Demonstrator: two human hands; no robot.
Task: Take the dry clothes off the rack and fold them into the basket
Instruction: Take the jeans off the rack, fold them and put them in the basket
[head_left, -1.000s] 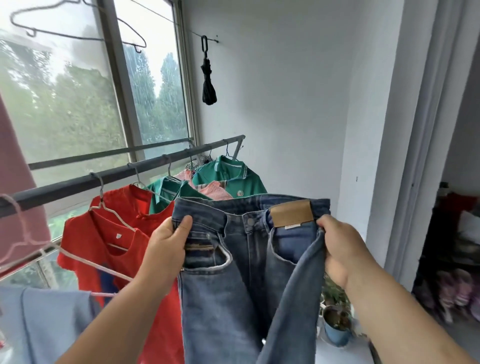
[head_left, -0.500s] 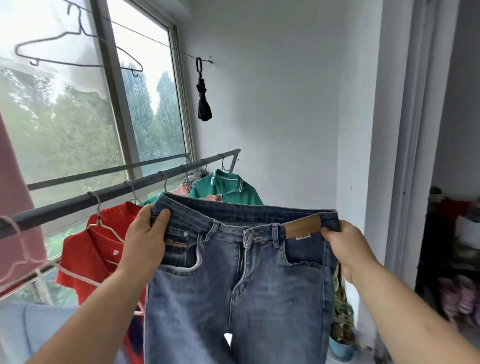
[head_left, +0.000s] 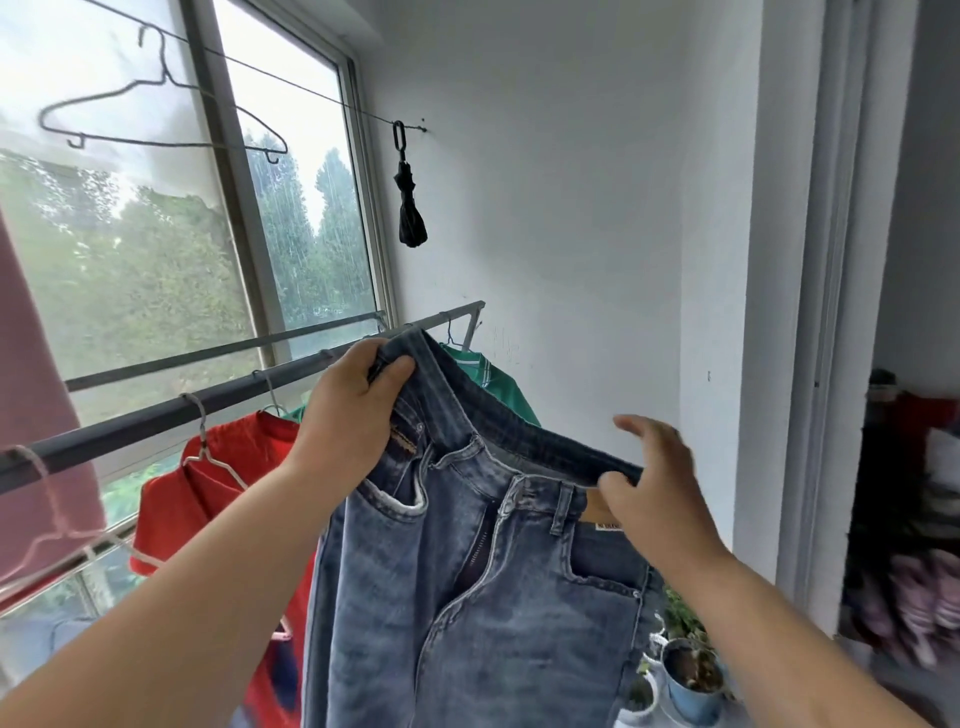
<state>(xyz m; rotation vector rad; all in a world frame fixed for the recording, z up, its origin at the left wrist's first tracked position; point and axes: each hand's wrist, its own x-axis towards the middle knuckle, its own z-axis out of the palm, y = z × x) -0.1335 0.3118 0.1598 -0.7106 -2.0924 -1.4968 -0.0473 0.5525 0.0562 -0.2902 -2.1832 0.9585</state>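
Jeans (head_left: 467, 597) held up in front of the rack (head_left: 156, 415)
L hand (head_left: 353, 415) grips 1 end of the waistband tight, up by the rack. R hand (head_left: 654, 488) is at the other end, lower, thumb on the denim, fingers spread + blurry, can't tell if it's really gripping. Red shirt (head_left: 218, 499) + green shirt (head_left: 504, 384) hang behind.

- I'm looking at a home's enclosed laundry balcony.
- At 9 o'clock a rack (head_left: 130, 423) holds shirts (head_left: 218, 499) under a rain-streaked window (head_left: 130, 270).
- An umbrella (head_left: 411, 213) hangs at 11 o'clock.
- At 5 o'clock, potted plants (head_left: 693, 670); at 3 o'clock, a cluttered room (head_left: 914, 519).
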